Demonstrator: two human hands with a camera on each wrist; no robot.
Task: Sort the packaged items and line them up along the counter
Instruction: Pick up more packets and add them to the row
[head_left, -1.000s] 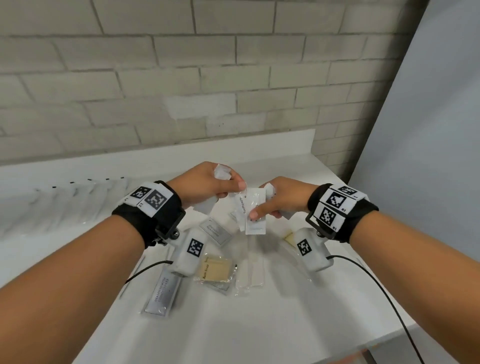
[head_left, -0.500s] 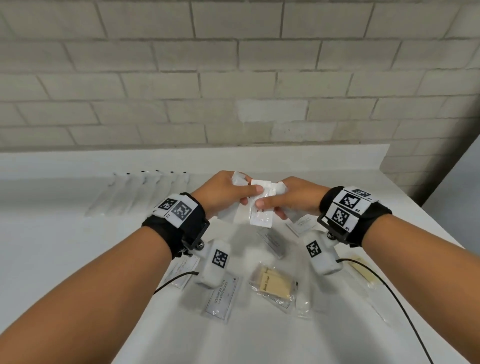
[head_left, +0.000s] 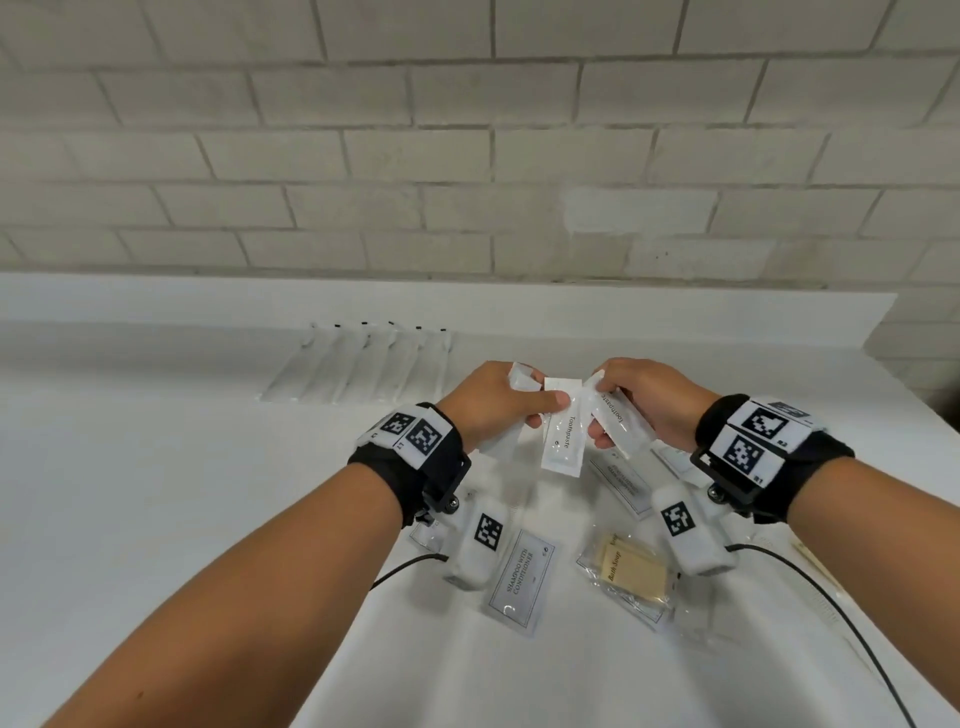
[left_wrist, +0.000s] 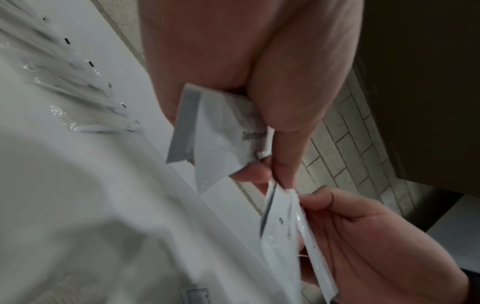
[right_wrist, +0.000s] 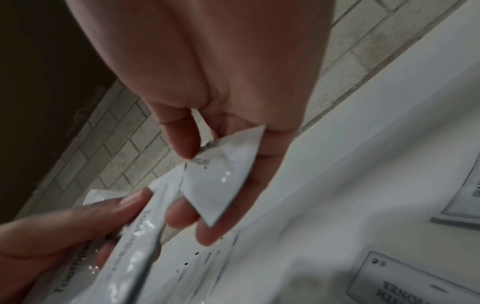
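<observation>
Left hand (head_left: 498, 405) pinches toothpaste sachet (head_left: 563, 434); right hand (head_left: 649, 402) pinches 2nd toothpaste sachet (head_left: 621, 418). Both raised over counter (head_left: 156, 493), centre.

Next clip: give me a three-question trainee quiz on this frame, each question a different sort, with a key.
1. True or false: the left hand holds a packet marked Toothpaste.
2. Multiple choice: where does the Bath Soap packet lie? A) in the right hand B) flat on the counter, below the hands C) in the back row
3. Fill in: the flat sachet under the left wrist reads "Shampoo with ____".

Key: 1 true. 2 B. 3 Conditioner.
</observation>
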